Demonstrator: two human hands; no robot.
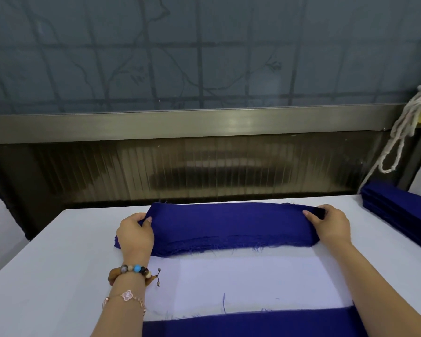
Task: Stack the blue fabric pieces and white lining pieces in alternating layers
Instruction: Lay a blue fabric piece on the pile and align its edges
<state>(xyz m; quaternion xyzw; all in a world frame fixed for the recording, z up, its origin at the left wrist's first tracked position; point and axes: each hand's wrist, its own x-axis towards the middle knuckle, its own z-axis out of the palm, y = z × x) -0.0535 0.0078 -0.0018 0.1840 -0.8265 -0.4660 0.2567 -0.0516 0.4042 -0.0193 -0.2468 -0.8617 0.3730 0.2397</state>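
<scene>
A pile of blue fabric pieces (231, 227) with frayed edges lies across the far middle of the white table (46, 276). My left hand (135, 235) grips its left end, thumb on top. My right hand (331, 227) pinches its right end. Just in front of the pile a white lining piece (250, 285) lies flat, with loose blue threads on it. Another blue fabric piece (248, 324) lies at the near edge under the lining's front.
A second pile of blue fabric pieces (399, 210) sits at the table's far right corner. A white rope (399, 137) hangs from the window frame above it. A dark ribbed panel and window run behind the table.
</scene>
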